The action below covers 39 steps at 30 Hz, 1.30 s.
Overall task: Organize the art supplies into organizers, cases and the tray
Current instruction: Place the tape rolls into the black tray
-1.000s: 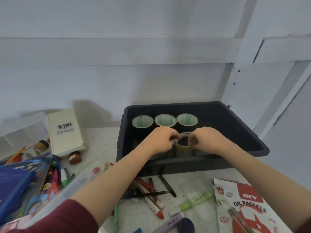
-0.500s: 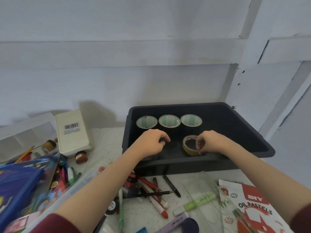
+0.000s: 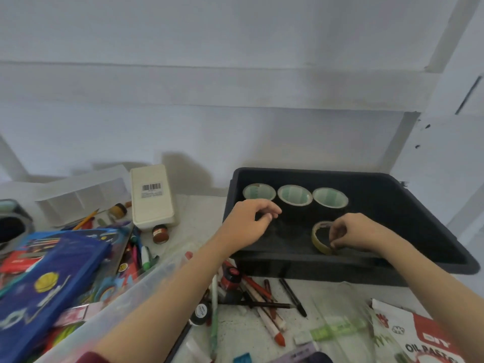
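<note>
Two pieces of writing are legible to me: "DIY OIL PASTELS" on the pastel pack (image 3: 429,344) at lower right, and a barcode label on the white box (image 3: 153,196), its small print unreadable. I see the right hand (image 3: 351,233) pinching the rim of the yellow tape roll (image 3: 320,239), which sits inside the black tray (image 3: 314,262), in front of three tape rolls (image 3: 295,195) lined along the back. The left hand (image 3: 246,224) hovers over the tray's left side, fingers loosely curled, holding nothing.

A home craft corner: white painted wall (image 3: 209,127), table (image 3: 199,216) strewn with pens (image 3: 290,299), paint jar (image 3: 160,233), oil pastels pack (image 3: 429,344)
</note>
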Motion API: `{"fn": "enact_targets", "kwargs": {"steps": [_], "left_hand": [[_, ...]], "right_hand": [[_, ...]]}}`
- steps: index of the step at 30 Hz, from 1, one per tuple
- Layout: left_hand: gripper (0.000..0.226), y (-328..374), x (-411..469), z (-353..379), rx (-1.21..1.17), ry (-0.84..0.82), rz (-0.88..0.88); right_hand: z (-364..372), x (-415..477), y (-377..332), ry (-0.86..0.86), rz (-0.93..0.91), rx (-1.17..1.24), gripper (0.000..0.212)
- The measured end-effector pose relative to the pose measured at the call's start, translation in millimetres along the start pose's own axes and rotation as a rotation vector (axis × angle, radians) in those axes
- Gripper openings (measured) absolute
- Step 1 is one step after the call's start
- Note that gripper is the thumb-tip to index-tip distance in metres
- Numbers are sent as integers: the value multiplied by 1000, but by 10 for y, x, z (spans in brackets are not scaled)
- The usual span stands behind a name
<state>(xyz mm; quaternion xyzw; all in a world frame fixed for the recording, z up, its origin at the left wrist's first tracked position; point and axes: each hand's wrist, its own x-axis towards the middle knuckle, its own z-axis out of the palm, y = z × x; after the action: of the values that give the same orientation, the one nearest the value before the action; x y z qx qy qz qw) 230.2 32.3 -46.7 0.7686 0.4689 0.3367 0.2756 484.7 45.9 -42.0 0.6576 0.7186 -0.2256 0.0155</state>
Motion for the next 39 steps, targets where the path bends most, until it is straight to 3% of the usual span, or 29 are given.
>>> {"fn": "enact_targets", "kwargs": {"steps": [4, 8, 12, 18, 26, 30, 35, 39], "left_hand": [[23, -79, -224, -262, -47, 163, -26], [25, -261, -529, -640, 17, 271, -86], [29, -497, -905, -1133, -17, 396, -175], [28, -989, -1530, -2054, 118, 527, -256], [31, -1842, -2160, -3283, 318, 670, -393], [28, -2264, -2316, -3711, 404, 644, -493], [35, -2675, -2289, -3980, 546, 371, -609], [34, -2780, -2219, -4032, 652, 215, -603]], "right_hand": [[-39, -23, -390, 165, -89, 11, 4], [1, -110, -1056, 289, -319, 20, 6], [169, -162, -1813, 237, -515, 32, 5], [540, -22, -3001, 134, -697, 42, 8], [1277, 369, -4621, 185, -857, 16, 19], [1603, 491, -5261, 270, -871, -44, 22], [1889, 532, -5739, 358, -869, -265, 30], [2014, 535, -5883, 318, -819, -385, 18]]}}
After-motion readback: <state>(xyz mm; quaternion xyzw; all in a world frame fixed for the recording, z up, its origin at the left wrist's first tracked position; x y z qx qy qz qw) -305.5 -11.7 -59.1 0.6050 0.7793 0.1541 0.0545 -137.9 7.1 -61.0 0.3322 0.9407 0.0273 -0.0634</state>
